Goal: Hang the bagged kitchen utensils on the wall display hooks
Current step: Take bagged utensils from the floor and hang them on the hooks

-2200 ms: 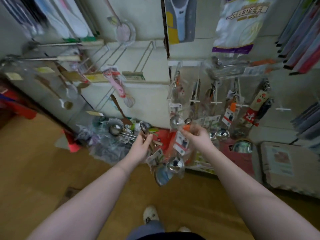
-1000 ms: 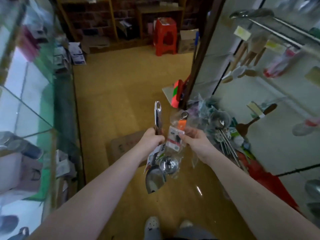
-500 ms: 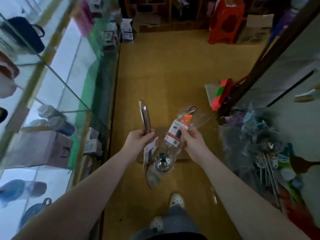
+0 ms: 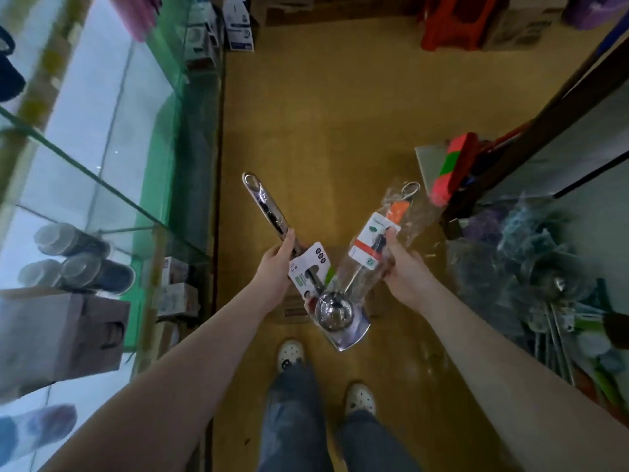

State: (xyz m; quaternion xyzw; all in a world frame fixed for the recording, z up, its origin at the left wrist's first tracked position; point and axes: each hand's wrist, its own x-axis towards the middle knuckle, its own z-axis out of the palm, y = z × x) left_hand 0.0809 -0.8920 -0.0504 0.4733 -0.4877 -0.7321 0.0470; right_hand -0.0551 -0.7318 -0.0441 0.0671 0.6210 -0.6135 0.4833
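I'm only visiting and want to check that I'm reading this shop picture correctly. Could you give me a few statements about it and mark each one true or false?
1. The left hand grips a steel-handled utensil, and the right hand grips an orange-handled utensil. True.
2. The right hand's utensil has a blue handle. False: its handle is orange.
3. A glass display case stands on the person's left. True.
4. Both utensils hang on wall hooks. False: both are in the hands, above the floor.
5. A pile of bagged utensils lies on the person's right. True.
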